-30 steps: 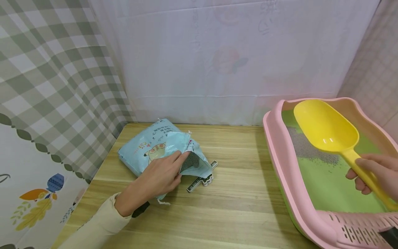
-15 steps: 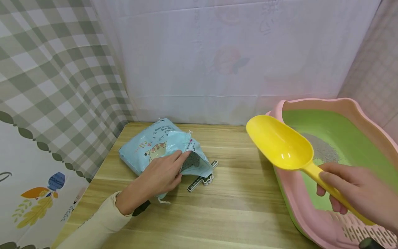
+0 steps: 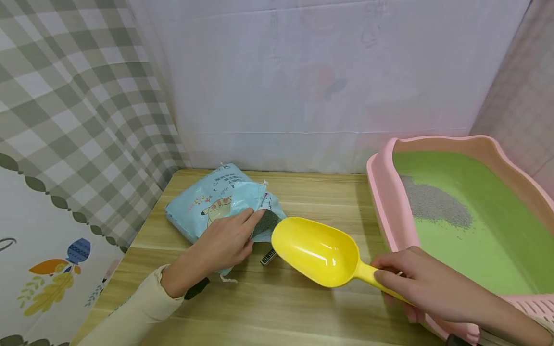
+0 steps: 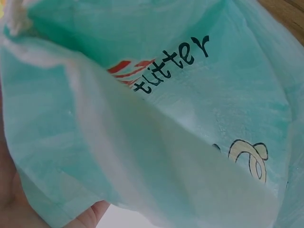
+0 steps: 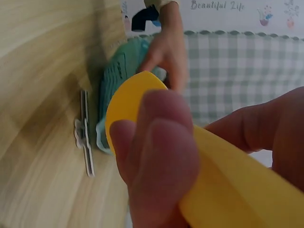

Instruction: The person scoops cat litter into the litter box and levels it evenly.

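Observation:
A light blue bag of cat litter (image 3: 203,194) lies on the wooden table, its mouth facing right and grey granules showing inside. My left hand (image 3: 227,240) grips the edge of the bag's mouth and holds it apart; the left wrist view is filled by the bag's film (image 4: 190,118). My right hand (image 3: 426,283) holds a yellow scoop (image 3: 320,250) by its handle. The scoop's bowl faces up with nothing in it, its tip right by the bag's mouth. In the right wrist view, curled fingers (image 5: 164,156) wrap the yellow handle (image 5: 228,180).
On the right stands a pink and green litter tray (image 3: 396,206) with a patch of grey litter (image 3: 437,204) on its green floor. A clip (image 5: 84,133) lies on the table (image 3: 259,307) beside the bag. Checked cloth (image 3: 95,96) hangs at the left, a white sheet behind.
My right hand has carried the yellow scoop leftward and down from over the litter tray to the bag's mouth. My left hand keeps its hold on the bag.

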{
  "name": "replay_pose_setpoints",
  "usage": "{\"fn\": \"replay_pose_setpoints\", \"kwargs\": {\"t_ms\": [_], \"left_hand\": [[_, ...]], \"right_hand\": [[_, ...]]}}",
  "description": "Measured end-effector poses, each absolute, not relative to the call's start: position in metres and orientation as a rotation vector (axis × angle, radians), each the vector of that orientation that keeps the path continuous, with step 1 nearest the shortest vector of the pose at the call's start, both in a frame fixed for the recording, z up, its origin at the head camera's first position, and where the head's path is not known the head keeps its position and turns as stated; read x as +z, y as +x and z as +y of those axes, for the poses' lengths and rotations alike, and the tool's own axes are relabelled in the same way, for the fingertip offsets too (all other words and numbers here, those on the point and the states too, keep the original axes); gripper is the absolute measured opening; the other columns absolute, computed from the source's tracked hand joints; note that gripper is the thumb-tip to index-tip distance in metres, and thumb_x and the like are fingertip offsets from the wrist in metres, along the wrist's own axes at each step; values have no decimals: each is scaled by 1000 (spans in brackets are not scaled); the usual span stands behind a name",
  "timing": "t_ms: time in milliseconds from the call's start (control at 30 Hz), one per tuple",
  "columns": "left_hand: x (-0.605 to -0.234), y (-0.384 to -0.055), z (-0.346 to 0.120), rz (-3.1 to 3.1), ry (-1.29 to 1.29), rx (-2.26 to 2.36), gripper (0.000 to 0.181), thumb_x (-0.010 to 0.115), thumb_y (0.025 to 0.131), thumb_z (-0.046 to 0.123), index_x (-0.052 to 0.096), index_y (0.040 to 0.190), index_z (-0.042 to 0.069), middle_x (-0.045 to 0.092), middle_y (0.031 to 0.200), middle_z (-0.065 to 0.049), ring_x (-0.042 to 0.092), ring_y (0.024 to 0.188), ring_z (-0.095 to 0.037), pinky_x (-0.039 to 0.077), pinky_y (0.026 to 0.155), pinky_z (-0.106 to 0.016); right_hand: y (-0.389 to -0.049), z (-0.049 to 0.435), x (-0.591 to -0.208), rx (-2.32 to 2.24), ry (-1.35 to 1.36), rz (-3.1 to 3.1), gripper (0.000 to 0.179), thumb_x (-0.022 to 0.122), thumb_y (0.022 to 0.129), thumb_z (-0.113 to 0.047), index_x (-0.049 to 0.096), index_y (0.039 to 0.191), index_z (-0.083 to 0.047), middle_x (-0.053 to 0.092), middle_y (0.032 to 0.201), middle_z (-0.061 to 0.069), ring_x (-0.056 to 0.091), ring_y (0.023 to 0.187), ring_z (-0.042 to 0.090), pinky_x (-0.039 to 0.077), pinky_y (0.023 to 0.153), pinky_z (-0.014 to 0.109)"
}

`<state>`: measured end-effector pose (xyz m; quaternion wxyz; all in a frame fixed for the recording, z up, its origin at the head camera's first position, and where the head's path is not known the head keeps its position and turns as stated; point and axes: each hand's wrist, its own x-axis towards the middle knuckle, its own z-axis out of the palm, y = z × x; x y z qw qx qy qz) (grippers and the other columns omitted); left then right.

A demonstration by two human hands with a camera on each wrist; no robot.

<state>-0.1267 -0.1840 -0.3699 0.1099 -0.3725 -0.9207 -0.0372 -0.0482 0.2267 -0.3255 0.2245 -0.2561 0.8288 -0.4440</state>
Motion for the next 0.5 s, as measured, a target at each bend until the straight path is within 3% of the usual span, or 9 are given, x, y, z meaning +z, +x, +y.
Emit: {"fn": "replay_pose_setpoints", "kwargs": {"t_ms": [100, 333, 500], "left_hand": [[-370, -127, -184, -2711, -1096, -108, 67, 85, 87, 5, 60, 149, -5, 62, 108, -9, 45, 63, -11, 42, 50, -24], [-370, -125, -182, -2708, -1110, -116, 64, 84, 88, 6, 61, 147, -4, 65, 111, -10, 48, 66, -13, 45, 52, -25], [-370, -124, -178, -2717, -1116, -125, 63, 83, 89, 6, 60, 147, -3, 68, 112, -10, 55, 71, -16, 50, 55, -29]], "right_hand": [[-55, 212, -328, -1186, -695, 2283, 29, 53, 116, -15, 67, 92, -20, 65, 74, -8, 58, 43, 7, 52, 49, 32], [-70, 184, -335, -1146, -569, 2267, 24, 55, 115, -22, 71, 99, -14, 67, 75, -1, 62, 47, 20, 51, 46, 34], [-80, 168, -337, -1112, -550, 2301, 24, 55, 114, -24, 71, 102, -11, 67, 74, -2, 63, 49, 21, 49, 46, 33]]}}
